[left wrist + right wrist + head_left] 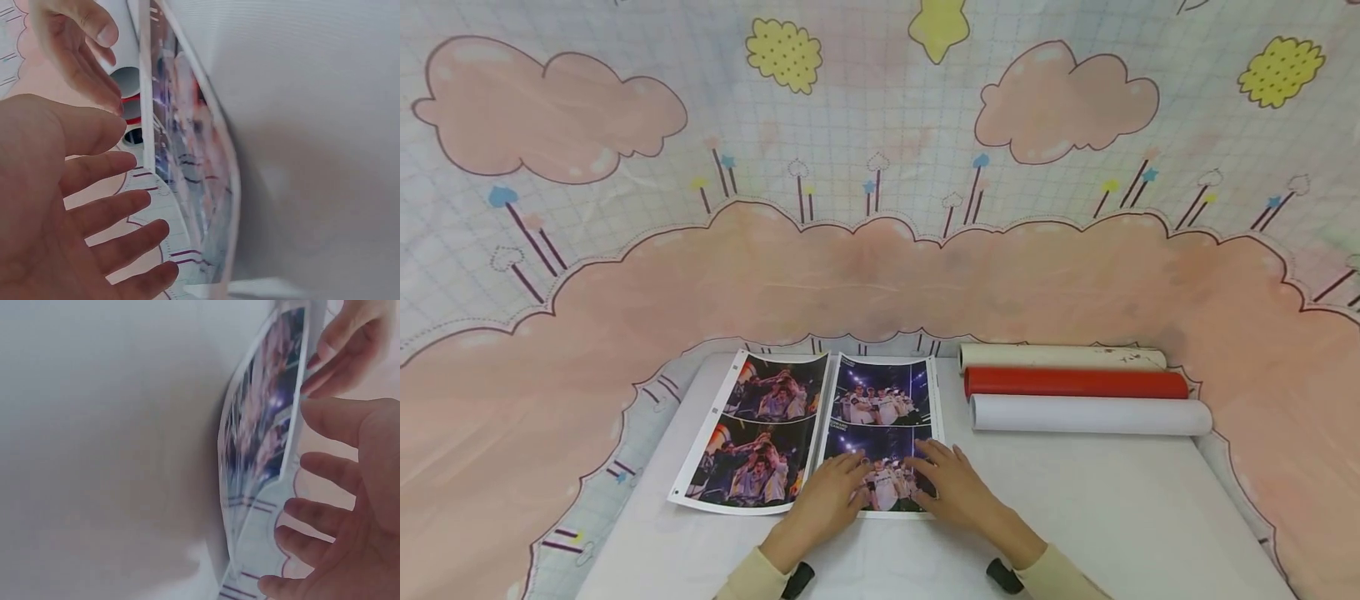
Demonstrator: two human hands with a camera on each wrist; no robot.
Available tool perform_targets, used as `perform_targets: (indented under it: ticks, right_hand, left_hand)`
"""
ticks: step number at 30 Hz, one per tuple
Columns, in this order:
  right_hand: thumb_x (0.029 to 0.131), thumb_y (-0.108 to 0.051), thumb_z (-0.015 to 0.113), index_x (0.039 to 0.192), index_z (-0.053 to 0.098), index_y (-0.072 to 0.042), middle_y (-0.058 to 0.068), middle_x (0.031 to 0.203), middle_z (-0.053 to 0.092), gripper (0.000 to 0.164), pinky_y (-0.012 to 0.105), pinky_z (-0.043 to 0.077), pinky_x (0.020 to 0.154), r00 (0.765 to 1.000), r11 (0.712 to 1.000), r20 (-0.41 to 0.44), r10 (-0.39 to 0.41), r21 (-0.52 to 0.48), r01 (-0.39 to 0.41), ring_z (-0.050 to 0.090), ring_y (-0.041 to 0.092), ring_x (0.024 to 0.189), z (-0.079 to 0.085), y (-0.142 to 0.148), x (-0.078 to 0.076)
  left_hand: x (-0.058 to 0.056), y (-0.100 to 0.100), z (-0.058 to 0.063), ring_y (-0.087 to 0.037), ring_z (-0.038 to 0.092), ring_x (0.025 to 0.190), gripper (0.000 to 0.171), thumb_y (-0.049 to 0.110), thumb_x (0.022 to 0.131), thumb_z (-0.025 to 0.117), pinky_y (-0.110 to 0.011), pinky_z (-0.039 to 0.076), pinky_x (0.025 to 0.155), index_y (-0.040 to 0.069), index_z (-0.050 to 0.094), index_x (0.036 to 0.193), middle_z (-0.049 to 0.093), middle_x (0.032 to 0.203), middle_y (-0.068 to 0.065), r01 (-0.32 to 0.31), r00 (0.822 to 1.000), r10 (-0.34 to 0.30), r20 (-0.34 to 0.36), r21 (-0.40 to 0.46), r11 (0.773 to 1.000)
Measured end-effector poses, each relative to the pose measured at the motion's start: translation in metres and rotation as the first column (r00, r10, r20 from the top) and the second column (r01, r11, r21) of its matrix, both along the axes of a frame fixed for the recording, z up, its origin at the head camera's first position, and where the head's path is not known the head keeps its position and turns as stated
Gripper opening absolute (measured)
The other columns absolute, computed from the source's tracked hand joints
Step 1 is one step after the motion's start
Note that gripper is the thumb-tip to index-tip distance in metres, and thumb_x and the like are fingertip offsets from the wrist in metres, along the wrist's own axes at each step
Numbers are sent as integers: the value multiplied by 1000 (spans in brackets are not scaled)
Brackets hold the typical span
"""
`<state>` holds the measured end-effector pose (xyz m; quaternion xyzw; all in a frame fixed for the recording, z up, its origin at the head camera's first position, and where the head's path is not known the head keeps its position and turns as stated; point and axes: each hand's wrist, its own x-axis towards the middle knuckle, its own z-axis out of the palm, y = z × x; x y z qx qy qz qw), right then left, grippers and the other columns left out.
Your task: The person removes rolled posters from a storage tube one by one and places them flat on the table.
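Right sheet: rectangular white-bordered paper print with two stacked photographs of a group in white tops; lies toward the far edge of the surface, left of its centre, beneath both hands.
Left grip: bare hand over the near left part of the right sheet; fingers spread, pinching nothing.
Right grip: bare hand over the near right part of the same sheet; fingers spread and slightly bent, pinching nothing. Fingertip contact cannot be told for either hand.
Left sheet: matching white-bordered paper print with two dark red-violet photographs; just beside the right sheet, toward the far left corner.
Rolls: cream roll, red roll and white roll, side by side, far to near, at the far right corner.
Surface: plain white tabletop.
Room: cloth backdrop printed with pink clouds and yellow shapes, beyond the far edge.
Sleeves: cream fabric, at both wrists.
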<state>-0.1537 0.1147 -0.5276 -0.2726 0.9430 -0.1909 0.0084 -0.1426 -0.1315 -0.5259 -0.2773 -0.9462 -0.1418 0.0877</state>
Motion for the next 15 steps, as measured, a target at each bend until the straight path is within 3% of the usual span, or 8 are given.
perform_targets:
  ticks: [9,15]
  right_hand:
    - [89,-29,71,135,58,-14,14,148,49,50,64,29,114,997,997,-2,-81,-17,81,43,37,138,9,26,2]
    - [88,-28,73,135,58,-17,12,145,52,51,58,35,113,990,991,-36,-135,1,135,46,35,135,20,40,0]
  left_hand:
    - [0,1,15,-35,59,122,37,19,87,69,-52,47,103,9,67,123,62,133,-14,-20,999,23,-40,54,998]
    - [-11,7,27,-34,58,124,39,25,91,67,-51,47,104,10,65,127,61,136,-13,-21,999,23,-35,56,998]
